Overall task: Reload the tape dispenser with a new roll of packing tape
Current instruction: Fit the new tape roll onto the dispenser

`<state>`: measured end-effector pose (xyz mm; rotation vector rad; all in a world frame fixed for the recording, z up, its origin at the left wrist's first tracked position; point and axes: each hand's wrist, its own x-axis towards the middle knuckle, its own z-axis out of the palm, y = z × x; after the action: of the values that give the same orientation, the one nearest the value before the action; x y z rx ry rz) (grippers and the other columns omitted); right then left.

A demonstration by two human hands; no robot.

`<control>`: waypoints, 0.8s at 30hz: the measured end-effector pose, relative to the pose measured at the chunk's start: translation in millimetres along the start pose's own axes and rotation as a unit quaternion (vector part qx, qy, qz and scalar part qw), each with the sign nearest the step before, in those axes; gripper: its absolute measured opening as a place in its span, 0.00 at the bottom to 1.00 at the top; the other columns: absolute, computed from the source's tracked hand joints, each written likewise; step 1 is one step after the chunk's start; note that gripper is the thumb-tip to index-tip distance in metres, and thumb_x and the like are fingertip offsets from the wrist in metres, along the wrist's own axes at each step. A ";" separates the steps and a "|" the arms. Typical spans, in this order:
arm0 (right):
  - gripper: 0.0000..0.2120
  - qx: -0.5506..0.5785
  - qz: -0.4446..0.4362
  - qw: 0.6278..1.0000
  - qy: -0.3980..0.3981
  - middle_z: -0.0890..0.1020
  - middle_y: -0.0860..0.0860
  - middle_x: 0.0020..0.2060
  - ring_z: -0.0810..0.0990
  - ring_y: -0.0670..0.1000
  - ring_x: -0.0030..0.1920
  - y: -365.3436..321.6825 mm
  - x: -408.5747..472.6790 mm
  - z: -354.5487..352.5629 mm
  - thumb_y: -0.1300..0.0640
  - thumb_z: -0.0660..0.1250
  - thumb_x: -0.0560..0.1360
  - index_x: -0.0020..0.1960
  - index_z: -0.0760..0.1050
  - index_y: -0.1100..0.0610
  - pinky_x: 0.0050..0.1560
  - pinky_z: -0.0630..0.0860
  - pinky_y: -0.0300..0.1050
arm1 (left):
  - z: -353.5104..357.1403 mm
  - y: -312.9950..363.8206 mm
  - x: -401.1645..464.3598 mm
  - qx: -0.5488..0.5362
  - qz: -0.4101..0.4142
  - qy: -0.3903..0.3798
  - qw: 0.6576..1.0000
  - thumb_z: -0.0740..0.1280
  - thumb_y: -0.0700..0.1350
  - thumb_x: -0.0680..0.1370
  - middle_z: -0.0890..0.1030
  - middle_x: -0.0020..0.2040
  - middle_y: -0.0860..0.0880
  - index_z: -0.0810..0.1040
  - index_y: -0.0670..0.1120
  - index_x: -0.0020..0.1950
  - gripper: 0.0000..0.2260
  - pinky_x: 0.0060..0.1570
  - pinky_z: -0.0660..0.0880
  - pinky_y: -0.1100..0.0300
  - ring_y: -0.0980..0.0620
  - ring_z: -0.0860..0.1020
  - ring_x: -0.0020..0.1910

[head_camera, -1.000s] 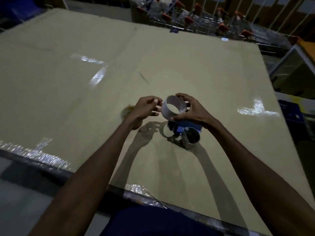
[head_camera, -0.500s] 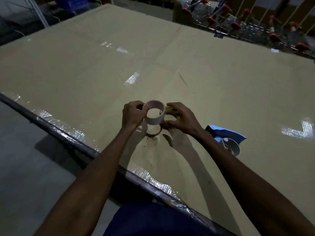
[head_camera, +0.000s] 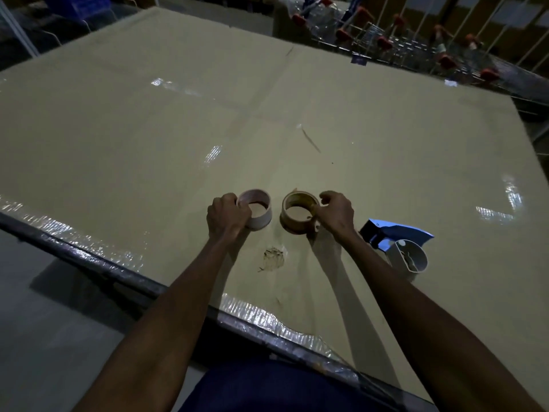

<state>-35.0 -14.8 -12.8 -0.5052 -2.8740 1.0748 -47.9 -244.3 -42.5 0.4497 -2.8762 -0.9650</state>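
The cardboard-covered tabletop (head_camera: pixel 297 120) is dim, and near its front edge your left hand (head_camera: pixel 227 217) is wrapped around the pale empty core (head_camera: pixel 258 214) while your right hand's fingers (head_camera: pixel 328 200) pinch the rim of the new tape roll (head_camera: pixel 298 212). The swap looks under way: next, lift that roll toward the blue tape dispenser (head_camera: pixel 396 242) lying just right of your wrist.
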 end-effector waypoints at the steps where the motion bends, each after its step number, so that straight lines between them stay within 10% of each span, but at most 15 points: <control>1: 0.14 -0.004 0.009 1.000 -0.010 0.85 0.57 0.49 0.83 0.58 0.51 -1.0 -0.3 1.2 0.56 0.70 0.71 0.54 0.83 0.59 0.49 0.76 0.47 | -0.5 -0.8 3.3 -0.007 0.002 -0.008 1.000 0.64 0.48 0.76 0.81 0.50 0.35 0.81 0.40 0.49 0.13 0.45 0.73 0.50 0.33 0.79 0.51; 6: 0.06 0.043 0.025 0.999 -0.013 0.85 0.53 0.34 0.85 0.54 0.39 1.1 -0.4 3.1 0.56 0.70 0.70 0.42 0.85 0.57 0.44 0.81 0.48 | -5.9 9.5 10.7 0.003 0.009 -0.004 1.000 0.66 0.54 0.75 0.82 0.51 0.41 0.81 0.43 0.49 0.15 0.44 0.72 0.53 0.38 0.79 0.53; 9: 0.08 0.102 0.017 0.995 -0.007 0.87 0.53 0.38 0.85 0.53 0.39 3.7 1.9 0.4 0.58 0.71 0.71 0.47 0.86 0.57 0.47 0.83 0.55 | -8.9 26.6 6.1 -0.013 0.021 0.037 0.999 0.65 0.51 0.76 0.78 0.62 0.43 0.79 0.43 0.63 0.19 0.56 0.71 0.49 0.40 0.73 0.63; 14: 0.10 0.212 -0.009 0.977 -0.014 0.86 0.53 0.46 0.86 0.53 0.44 6.4 9.5 -23.0 0.61 0.71 0.73 0.54 0.84 0.58 0.48 0.84 0.55 | -1.8 53.2 0.1 -0.109 0.156 0.062 0.980 0.65 0.42 0.75 0.82 0.55 0.47 0.82 0.45 0.55 0.11 0.48 0.72 0.57 0.47 0.76 0.55; 19: 0.10 0.178 -0.099 0.979 -0.032 0.86 0.52 0.47 0.84 0.49 0.49 19.6 9.3 -66.0 0.67 0.70 0.74 0.53 0.84 0.58 0.51 0.79 0.41 | 0.0 95.7 -13.5 -0.403 0.033 -0.205 0.891 0.62 0.37 0.80 0.82 0.44 0.43 0.81 0.39 0.54 0.08 0.38 0.74 0.58 0.50 0.77 0.37; 24: 0.06 0.040 -0.166 0.983 -0.071 0.87 0.52 0.44 0.85 0.51 0.46 50.8 8.7 -112.4 0.60 0.74 0.72 0.49 0.85 0.57 0.50 0.81 0.51 | 17.2 130.1 -40.2 -0.345 0.071 -0.392 0.850 0.63 0.59 0.80 0.84 0.55 0.45 0.81 0.42 0.60 0.21 0.50 0.80 0.53 0.50 0.82 0.49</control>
<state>-12.6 95.1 39.3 0.0599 -2.8708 1.2007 -45.0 -123.6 22.7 -0.2982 -2.7154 -2.4563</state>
